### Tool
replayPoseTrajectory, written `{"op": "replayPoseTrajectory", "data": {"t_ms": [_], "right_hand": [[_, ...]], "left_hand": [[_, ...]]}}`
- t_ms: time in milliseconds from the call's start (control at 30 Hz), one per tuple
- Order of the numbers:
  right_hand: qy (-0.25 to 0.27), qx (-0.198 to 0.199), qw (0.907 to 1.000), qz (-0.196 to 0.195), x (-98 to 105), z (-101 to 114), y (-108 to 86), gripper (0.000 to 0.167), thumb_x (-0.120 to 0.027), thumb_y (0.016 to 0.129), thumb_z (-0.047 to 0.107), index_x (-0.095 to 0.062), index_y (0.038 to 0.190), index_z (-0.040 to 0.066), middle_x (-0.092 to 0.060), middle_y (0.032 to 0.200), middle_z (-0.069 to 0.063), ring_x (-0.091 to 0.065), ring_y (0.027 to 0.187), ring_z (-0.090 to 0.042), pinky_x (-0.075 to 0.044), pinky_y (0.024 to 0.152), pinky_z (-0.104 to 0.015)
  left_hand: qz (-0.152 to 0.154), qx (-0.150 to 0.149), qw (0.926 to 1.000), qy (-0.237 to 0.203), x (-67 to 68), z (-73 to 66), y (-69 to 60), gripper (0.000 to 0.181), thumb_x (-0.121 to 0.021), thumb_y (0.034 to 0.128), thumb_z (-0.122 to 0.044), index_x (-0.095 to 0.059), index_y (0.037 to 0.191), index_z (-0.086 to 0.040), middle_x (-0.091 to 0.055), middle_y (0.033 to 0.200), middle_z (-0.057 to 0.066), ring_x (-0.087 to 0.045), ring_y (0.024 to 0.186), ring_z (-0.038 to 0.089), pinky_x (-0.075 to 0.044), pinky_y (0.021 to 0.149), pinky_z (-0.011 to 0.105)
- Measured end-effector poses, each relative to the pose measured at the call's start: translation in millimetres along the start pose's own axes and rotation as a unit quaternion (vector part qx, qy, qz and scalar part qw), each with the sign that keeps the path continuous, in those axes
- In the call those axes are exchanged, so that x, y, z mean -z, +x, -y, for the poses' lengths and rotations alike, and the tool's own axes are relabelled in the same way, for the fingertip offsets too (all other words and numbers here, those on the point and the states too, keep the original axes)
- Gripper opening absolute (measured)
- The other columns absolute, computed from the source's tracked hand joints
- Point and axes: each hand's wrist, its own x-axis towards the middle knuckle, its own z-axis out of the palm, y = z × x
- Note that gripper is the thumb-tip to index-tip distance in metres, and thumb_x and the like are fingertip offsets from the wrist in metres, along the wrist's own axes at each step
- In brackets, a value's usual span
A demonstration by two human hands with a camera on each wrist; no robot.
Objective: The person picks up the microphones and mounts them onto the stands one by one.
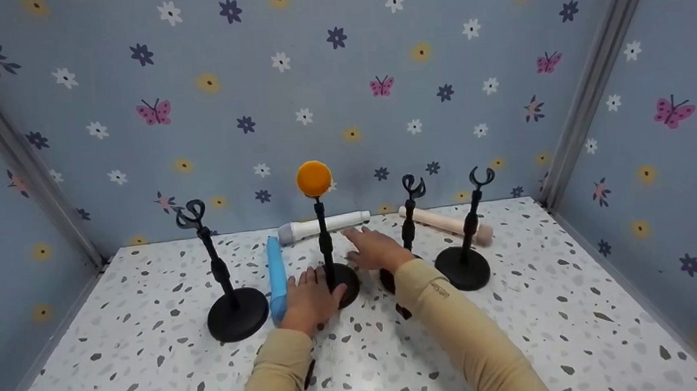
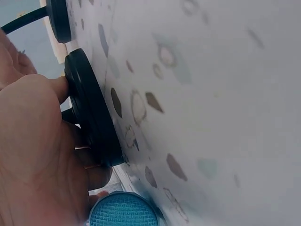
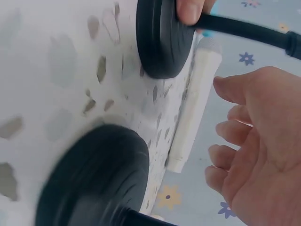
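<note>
My left hand (image 1: pixel 312 302) grips the round black base of a microphone stand (image 1: pixel 325 246), its thumb on top of the base and its fingers along the side. At the top of that stand sits an orange microphone (image 1: pixel 313 178), seen end-on. The right hand (image 1: pixel 377 249) hovers to the right of this stand, fingers apart and holding nothing. Behind the stand lies a white microphone (image 3: pixel 193 108) with a grey head. A blue microphone (image 1: pixel 277 277) lies just left of the left hand; its mesh end (image 2: pixel 123 212) shows in the left wrist view.
Another black stand (image 1: pixel 234 314) with a bare clip is at left. Two more bare-clip stands are at right: one stand (image 1: pixel 410 216) partly behind the right arm, the other stand (image 1: pixel 464 267) farther right. A pink microphone (image 1: pixel 442 221) lies behind them, near the flowered back wall (image 1: pixel 341 98).
</note>
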Motion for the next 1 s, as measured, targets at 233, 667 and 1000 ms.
{"op": "replayPoseTrajectory", "data": {"t_ms": [233,667,1000], "right_hand": [[-0.020,0.009,0.9995,-0.024,0.1,-5.9,32.3,0.059,-0.053,0.107,0.022,-0.030,0.160,0.009,-0.028,0.164,-0.012,-0.024,0.151,-0.035,-0.023,0.121,-0.047],[-0.057,0.025,0.9976,-0.030,-17.9,9.1,82.1,0.054,-0.054,0.107,0.020,-0.036,0.156,0.005,-0.039,0.159,-0.012,-0.042,0.142,-0.026,-0.035,0.115,-0.040],[-0.188,0.016,0.9794,-0.071,-24.0,10.2,93.4,0.032,-0.052,0.106,0.025,-0.067,0.128,0.007,-0.068,0.126,-0.010,-0.064,0.115,-0.029,-0.045,0.107,-0.046]], "left_hand": [[-0.016,-0.003,0.9998,-0.007,2.0,-5.3,2.4,0.075,-0.040,0.1067,-0.052,-0.038,0.151,0.009,-0.039,0.154,0.028,-0.038,0.143,0.040,-0.024,0.117,0.058],[-0.015,0.002,0.9989,-0.045,5.5,-1.0,-10.4,0.073,-0.048,0.1052,-0.047,-0.040,0.148,0.012,-0.040,0.151,0.031,-0.040,0.139,0.043,-0.026,0.116,0.058],[-0.001,0.006,0.9987,-0.050,8.4,-5.4,0.0,0.074,-0.047,0.1054,-0.047,-0.038,0.150,0.011,-0.038,0.153,0.031,-0.038,0.141,0.043,-0.028,0.116,0.056]]}}
